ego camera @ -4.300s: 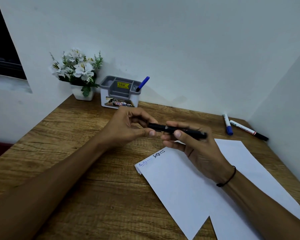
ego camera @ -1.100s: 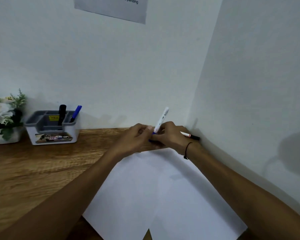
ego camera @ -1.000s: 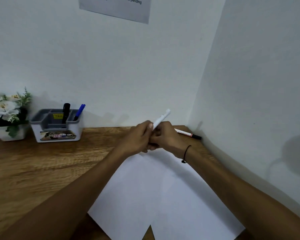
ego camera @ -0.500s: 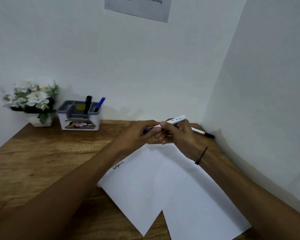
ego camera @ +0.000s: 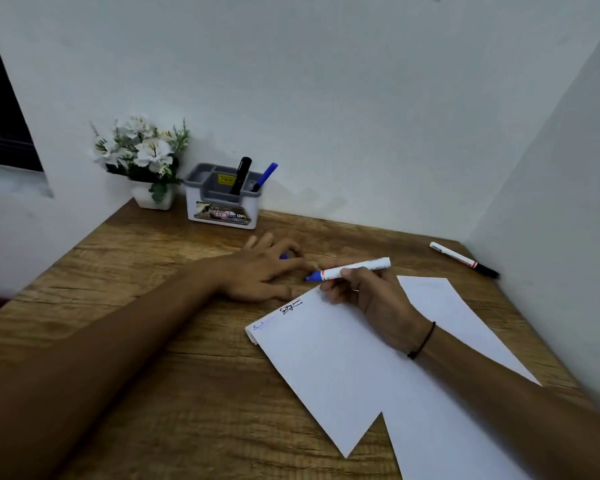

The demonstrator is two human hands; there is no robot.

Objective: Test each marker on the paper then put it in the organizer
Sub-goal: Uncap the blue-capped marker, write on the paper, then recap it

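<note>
My right hand [ego camera: 364, 292] grips a white marker [ego camera: 357, 267] whose bare blue tip points left, just above the top edge of the white paper [ego camera: 354, 362]. My left hand [ego camera: 264, 271] rests on the wooden desk [ego camera: 146, 327] with the blue cap [ego camera: 284, 257] under its fingers. Two small scribbles, one blue and one black, sit near the paper's top-left corner. The grey and white organizer [ego camera: 224, 199] stands by the back wall with a black marker [ego camera: 241, 174] and a blue marker [ego camera: 265, 176] in it. Another white marker with a black cap [ego camera: 463, 259] lies at the far right.
A white pot of artificial flowers [ego camera: 142, 157] stands left of the organizer. Walls close the desk at the back and on the right. A dark window opening shows at the upper left.
The marker has been uncapped: my left hand pulled away with the blue cap and lowered to the desk. My right hand brought the marker down toward the paper. The camera tilted down and left.
</note>
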